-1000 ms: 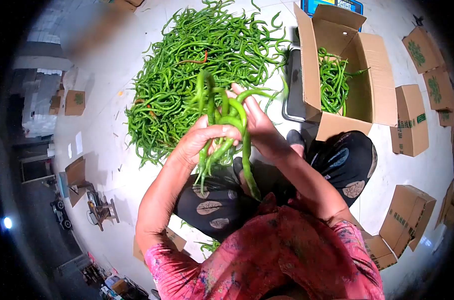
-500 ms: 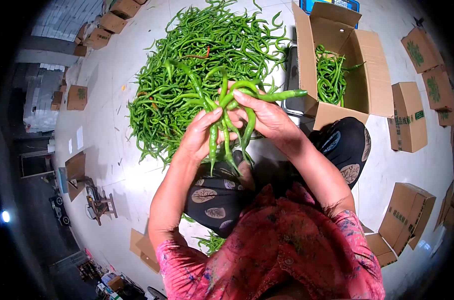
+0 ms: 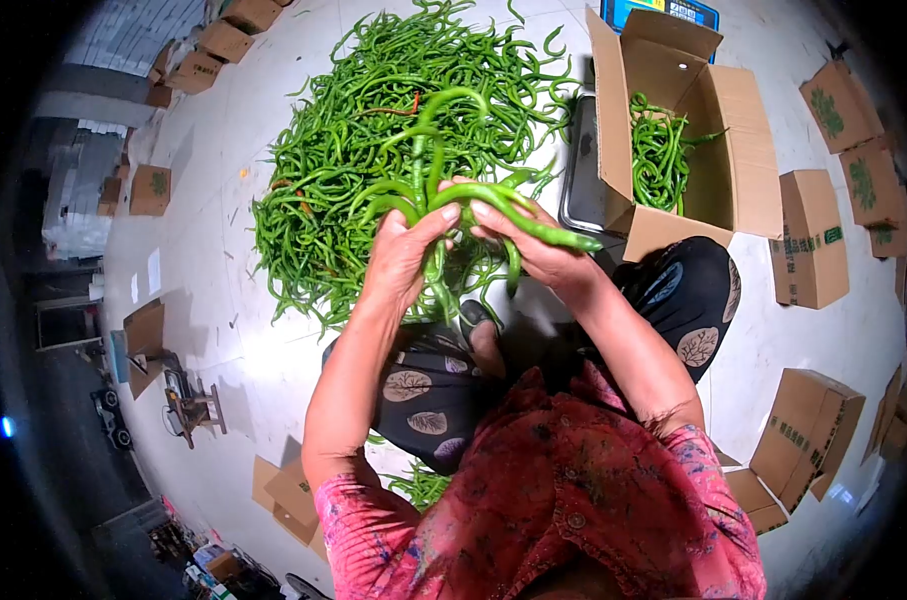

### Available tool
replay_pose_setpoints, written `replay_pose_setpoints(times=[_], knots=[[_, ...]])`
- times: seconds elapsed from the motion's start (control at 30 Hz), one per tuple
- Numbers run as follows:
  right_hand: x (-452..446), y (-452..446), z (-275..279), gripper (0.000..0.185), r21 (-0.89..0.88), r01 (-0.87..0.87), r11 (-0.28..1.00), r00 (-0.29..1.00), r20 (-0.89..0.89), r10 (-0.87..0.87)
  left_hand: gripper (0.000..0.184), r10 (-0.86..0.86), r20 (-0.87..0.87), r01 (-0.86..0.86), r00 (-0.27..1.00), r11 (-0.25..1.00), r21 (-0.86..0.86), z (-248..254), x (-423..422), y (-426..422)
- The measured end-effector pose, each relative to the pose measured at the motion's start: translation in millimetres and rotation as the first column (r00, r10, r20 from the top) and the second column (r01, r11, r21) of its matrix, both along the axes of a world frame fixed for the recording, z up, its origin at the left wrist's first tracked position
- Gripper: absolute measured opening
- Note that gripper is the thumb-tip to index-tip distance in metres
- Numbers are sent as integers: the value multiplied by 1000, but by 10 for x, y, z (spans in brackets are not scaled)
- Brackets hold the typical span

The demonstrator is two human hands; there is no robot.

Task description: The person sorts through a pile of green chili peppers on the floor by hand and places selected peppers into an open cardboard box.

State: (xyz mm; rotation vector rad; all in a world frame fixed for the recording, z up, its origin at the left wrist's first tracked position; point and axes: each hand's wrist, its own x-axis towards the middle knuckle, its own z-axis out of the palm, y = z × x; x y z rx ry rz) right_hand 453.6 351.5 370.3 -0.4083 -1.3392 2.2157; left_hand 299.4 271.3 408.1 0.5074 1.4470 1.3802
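Observation:
Long green chili peppers [image 3: 438, 285] stick out above and below my left hand [image 3: 398, 255], which is closed round a small bunch of them. Close beside it, my right hand [image 3: 538, 250] is closed on more chili peppers; one thick curved chili pepper [image 3: 513, 212] lies across the top of both hands. Beneath and beyond the hands spreads a big pile of green chili peppers [image 3: 373, 110] on the floor, with a few red ones in it. To the right, an open cardboard box [image 3: 753, 150] holds more green chili peppers [image 3: 660, 155].
The box stands on a dark-topped scale [image 3: 581, 170] with a blue display [image 3: 673, 12] behind it. Closed cartons [image 3: 813, 240] line the right side, and an open carton [image 3: 803, 430] lies lower right. A small wooden stool [image 3: 193, 405] is at left. A few peppers [image 3: 420, 487] lie near my leg.
Both hands have turned the bunch slightly, so the peppers point differently and fewer tips hang below. The thick pepper on top has tilted downward at its right end.

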Motion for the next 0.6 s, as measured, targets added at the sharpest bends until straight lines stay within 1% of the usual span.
replay_pose_setpoints(times=[0.03,0.1,0.13,0.17,0.2,0.23,0.27,0.3,0.33,0.37,0.4,0.47,0.5,0.53,0.6], knots=[[-8,-8,20,40,65,3,998,1000,2,-3,27,16,-31,-17,999,999,-36,-36,-10,-6],[-52,-33,70,41,200,10,980,1000,6,-11,27,0,26,0,1000,1000,-21,-85,-39,-36],[-87,-63,73,44,114,-15,993,1000,7,14,27,-9,55,9,998,1000,-11,-117,-66,-49],[-84,-78,94,44,62,-40,997,999,10,39,26,-66,156,61,985,998,34,-140,-112,-61],[-87,-92,128,45,9,-64,998,998,12,64,27,-96,195,84,976,994,69,-146,-135,-70],[-149,-111,-4,47,24,-20,999,1000,-22,21,27,-125,231,104,965,989,103,-126,-145,-74],[-192,-112,-57,48,32,-17,999,998,-52,18,28,-156,265,123,952,983,137,-107,-152,-79],[-227,-105,-91,49,41,-10,999,996,-83,14,29,-132,241,100,962,985,138,-121,-135,-83],[-248,-96,-68,51,51,-1,999,994,-113,7,30,-148,267,104,952,980,172,-87,-129,-98],[-258,-106,-41,50,-47,-30,998,983,-184,21,30,-127,272,81,954,981,175,-57,-115,-104],[-243,-103,-5,49,-149,-56,987,977,-214,24,29,-102,279,53,955,983,178,-39,-106,-115],[-191,-85,227,46,-346,-123,930,962,-271,26,27,-185,341,70,922,944,322,-113,-222,-116],[-170,-39,356,39,-370,-142,918,950,-311,22,24,-104,380,-27,919,946,324,-121,-234,-112],[-155,1,296,38,-398,-4,917,969,-227,-94,19,8,368,-128,930,944,305,-8,-214,-94],[-73,122,329,39,-347,103,932,956,-225,-190,15,92,387,-209,917,940,272,-57,-429,-69]])
